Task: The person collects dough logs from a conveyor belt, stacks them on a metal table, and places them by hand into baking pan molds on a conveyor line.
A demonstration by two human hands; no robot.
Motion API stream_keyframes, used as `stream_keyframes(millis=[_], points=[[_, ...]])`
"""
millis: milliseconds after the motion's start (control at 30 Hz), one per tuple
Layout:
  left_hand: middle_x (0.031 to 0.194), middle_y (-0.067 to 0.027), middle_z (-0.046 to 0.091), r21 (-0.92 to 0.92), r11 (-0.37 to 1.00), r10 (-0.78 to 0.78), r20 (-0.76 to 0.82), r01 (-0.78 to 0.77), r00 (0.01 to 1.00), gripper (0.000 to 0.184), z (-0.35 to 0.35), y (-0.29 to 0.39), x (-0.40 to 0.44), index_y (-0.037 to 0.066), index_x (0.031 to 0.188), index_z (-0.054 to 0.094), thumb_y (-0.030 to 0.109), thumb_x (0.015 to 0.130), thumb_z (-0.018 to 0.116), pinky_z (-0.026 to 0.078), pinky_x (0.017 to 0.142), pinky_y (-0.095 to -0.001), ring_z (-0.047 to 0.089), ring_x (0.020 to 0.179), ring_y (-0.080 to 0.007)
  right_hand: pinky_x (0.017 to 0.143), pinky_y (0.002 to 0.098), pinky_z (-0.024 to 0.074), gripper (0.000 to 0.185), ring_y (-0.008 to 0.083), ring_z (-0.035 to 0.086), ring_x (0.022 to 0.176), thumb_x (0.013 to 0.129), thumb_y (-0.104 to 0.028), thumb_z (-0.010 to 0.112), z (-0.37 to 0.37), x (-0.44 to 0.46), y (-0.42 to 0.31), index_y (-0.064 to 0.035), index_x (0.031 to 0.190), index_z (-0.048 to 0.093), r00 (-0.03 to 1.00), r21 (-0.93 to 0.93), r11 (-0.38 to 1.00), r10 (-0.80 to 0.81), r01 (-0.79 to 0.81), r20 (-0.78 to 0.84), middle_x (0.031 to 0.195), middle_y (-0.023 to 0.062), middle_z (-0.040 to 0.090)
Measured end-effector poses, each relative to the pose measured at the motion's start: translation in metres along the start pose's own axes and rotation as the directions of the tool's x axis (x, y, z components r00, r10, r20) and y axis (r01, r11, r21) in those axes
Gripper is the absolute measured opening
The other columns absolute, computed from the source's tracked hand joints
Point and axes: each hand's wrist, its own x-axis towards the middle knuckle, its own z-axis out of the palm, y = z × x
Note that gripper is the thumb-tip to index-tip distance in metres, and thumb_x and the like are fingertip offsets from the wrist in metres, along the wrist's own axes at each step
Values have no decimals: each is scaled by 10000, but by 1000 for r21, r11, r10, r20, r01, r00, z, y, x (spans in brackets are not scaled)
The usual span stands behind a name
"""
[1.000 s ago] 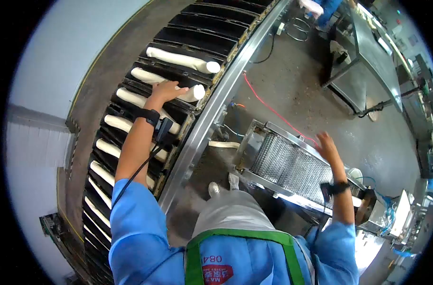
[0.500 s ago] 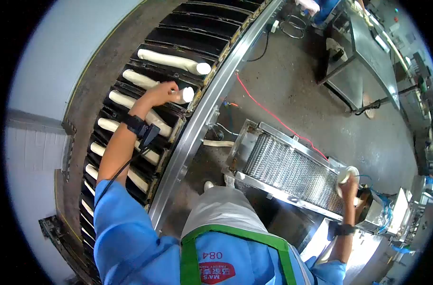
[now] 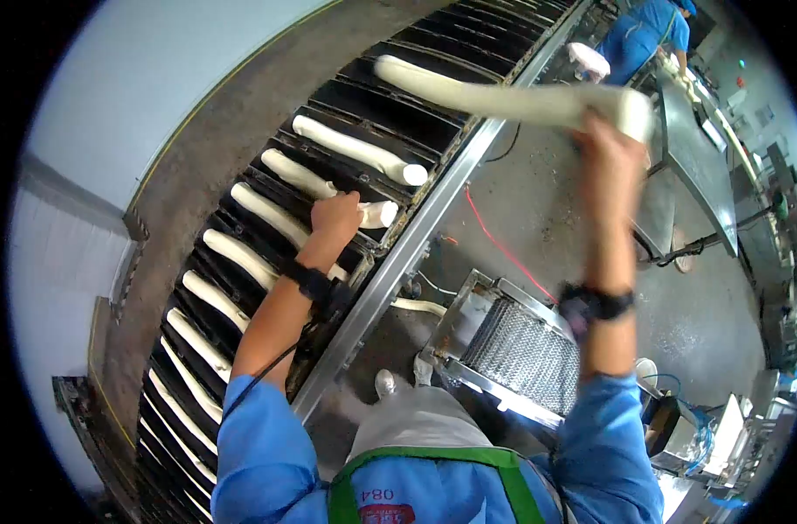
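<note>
My left hand is closed around a pale roll of dough near its right end; the roll lies in a black trough. Raised above the metal rail, my right hand grips the thick end of another long dough roll. That roll stretches leftward, its thinner end over the black troughs; the held end is blurred. Between the two lies a further dough roll in its own trough, apart from both hands.
Several more dough rolls fill troughs toward the lower left. A metal rail borders the troughs. Below it stands a mesh conveyor. A steel table is at right, a co-worker at the top, and a red hose on the floor.
My right hand has swung from the conveyor's right end up and left, bringing a long dough roll over the rail. My left hand stays on its dough roll. The view has shifted.
</note>
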Motion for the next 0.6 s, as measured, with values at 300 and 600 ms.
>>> stream_keyframes(millis=[300, 600], points=[[1173, -137, 430, -116, 913, 397, 44, -390, 917, 410, -17, 14, 59, 75, 1125, 450, 296, 780, 461, 332, 883, -371, 404, 1075, -287, 703, 360, 422, 568, 250, 476, 816, 685, -246, 635, 36, -81, 194, -80, 1143, 342, 902, -267, 956, 7, 120, 431, 1048, 185, 418], [958, -140, 555, 344, 871, 348, 73, -352, 934, 351, -5, 42, 104, 74, 974, 528, 259, 683, 597, 435, 709, -396, 524, 889, -291, 782, 438, 388, 590, 320, 386, 1038, 582, -122, 659, -283, -276, 126, -142, 1122, 421, 734, -968, 141, 676, -207, -58, 1132, 132, 395]])
